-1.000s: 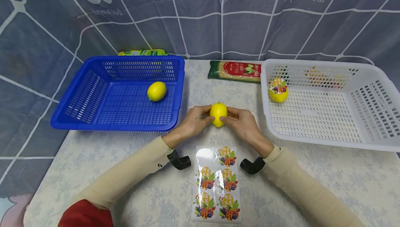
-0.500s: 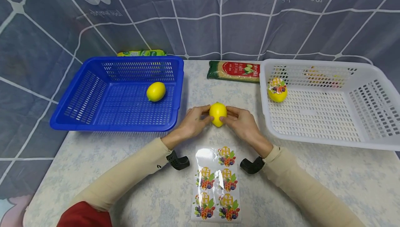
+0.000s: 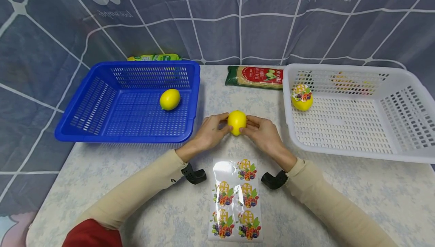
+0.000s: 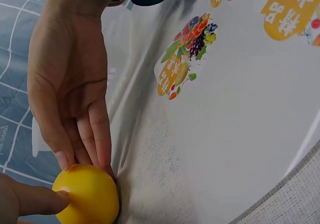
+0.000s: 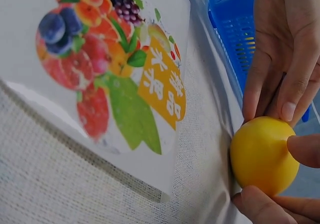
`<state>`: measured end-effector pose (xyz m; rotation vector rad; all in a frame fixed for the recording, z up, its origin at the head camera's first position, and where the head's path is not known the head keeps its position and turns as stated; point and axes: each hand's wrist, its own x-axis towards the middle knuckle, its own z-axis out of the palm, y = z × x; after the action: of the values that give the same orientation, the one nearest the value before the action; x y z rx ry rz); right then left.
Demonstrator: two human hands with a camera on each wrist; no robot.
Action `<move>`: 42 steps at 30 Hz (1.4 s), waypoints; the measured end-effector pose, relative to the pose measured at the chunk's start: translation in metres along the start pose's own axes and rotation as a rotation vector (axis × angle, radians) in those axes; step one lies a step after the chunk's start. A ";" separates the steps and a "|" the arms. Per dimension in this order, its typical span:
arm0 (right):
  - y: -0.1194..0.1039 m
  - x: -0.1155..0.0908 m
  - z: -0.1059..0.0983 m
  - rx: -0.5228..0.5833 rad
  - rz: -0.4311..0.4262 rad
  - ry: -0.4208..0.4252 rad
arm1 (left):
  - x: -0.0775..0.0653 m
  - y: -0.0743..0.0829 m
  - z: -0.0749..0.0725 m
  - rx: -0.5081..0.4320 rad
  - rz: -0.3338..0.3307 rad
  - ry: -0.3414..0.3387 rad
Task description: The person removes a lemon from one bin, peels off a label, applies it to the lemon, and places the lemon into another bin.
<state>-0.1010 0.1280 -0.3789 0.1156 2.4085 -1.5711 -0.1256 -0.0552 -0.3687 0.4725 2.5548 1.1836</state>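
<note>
In the head view, a yellow lemon (image 3: 236, 122) is held between both hands at the middle of the table. My left hand (image 3: 211, 131) pinches its left side with thumb and fingertips. From the other side my right hand (image 3: 265, 133) grips it the same way, thumb on the near face. No sticker shows on the visible skin of this lemon (image 5: 262, 156) in the right wrist view. Just in front of the hands lies a glossy sticker sheet (image 3: 224, 167) bearing several fruit-print stickers, with a blank spot at its upper left.
A blue basket (image 3: 119, 138) at left contains another lemon (image 3: 170, 99). At right, a white basket (image 3: 340, 152) contains a lemon (image 3: 301, 105) with a fruit sticker on it. A green-and-red packet (image 3: 255, 77) lies at the back, near the curtain (image 3: 217, 39).
The lemon has turned slightly between the fingers, its near tip shifting a little away from me. Both hands stay almost in place; baskets and sheet are unmoved.
</note>
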 end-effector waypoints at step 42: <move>0.002 -0.004 -0.003 0.016 -0.036 0.003 | -0.069 -0.004 0.020 0.222 0.307 -0.214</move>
<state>-0.0972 0.1324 -0.3788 0.0776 2.4133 -1.6077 -0.0561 -0.0721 -0.3755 1.0160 2.4947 0.8821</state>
